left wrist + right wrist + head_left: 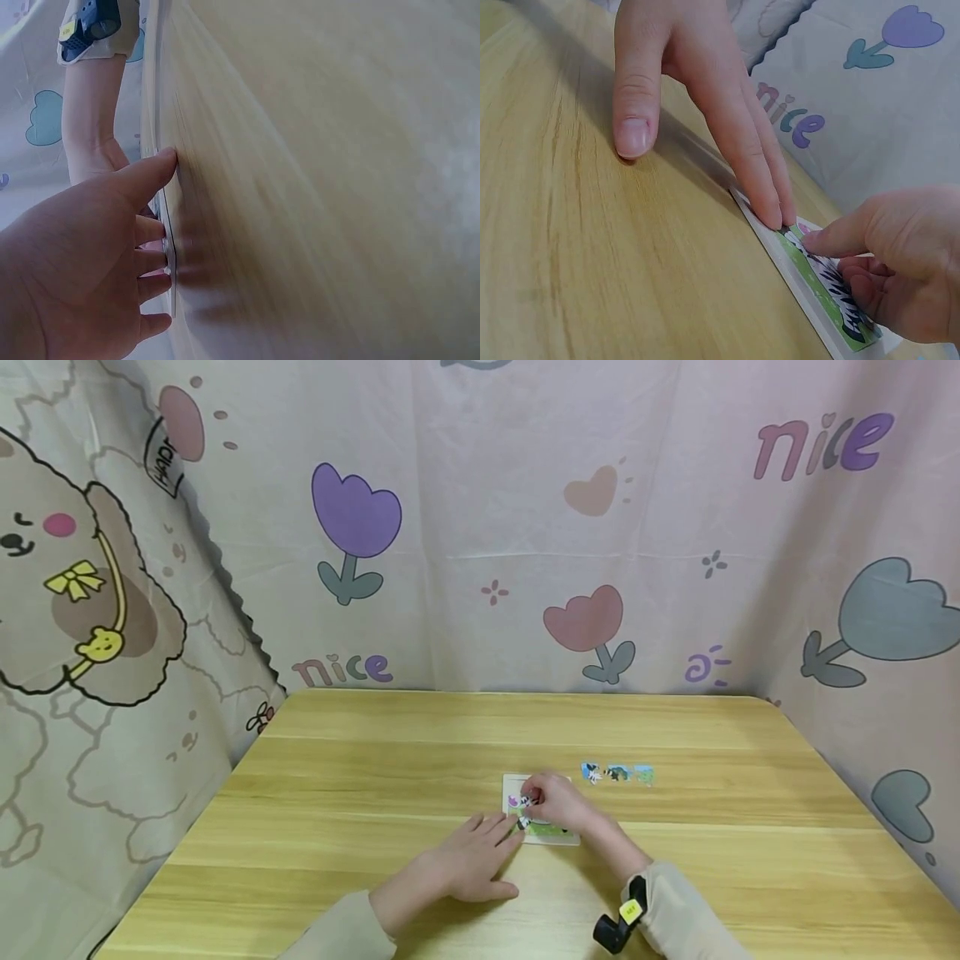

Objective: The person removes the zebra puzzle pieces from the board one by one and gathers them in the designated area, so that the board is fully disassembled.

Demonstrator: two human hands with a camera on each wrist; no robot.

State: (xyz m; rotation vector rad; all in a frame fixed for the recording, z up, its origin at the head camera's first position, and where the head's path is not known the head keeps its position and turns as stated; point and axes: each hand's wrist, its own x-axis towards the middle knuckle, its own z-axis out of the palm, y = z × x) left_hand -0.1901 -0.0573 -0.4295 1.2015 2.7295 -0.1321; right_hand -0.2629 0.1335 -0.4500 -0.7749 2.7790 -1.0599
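A small puzzle board (551, 840) with a pale rim lies on the table, showing a zebra (832, 281) on green. On its left edge rest the straight, spread fingertips of my left hand (476, 860), thumb held apart. My right hand (562, 802) reaches in from the right, thumb and fingers curled at a puzzle piece (528, 799) with black-and-white stripes in the upper left of the board. The right wrist view shows the thumb against the picture; the curled fingers hide part of the piece. In the left wrist view, the left hand (82, 262) mostly hides the board.
Right of the board and farther back, three loose puzzle pieces (618, 773) with blue and green printing lie in a row. The wooden table (360, 752) ends at a printed curtain (480, 527) behind and at both sides. A black wrist camera (618, 927) sits on the right sleeve.
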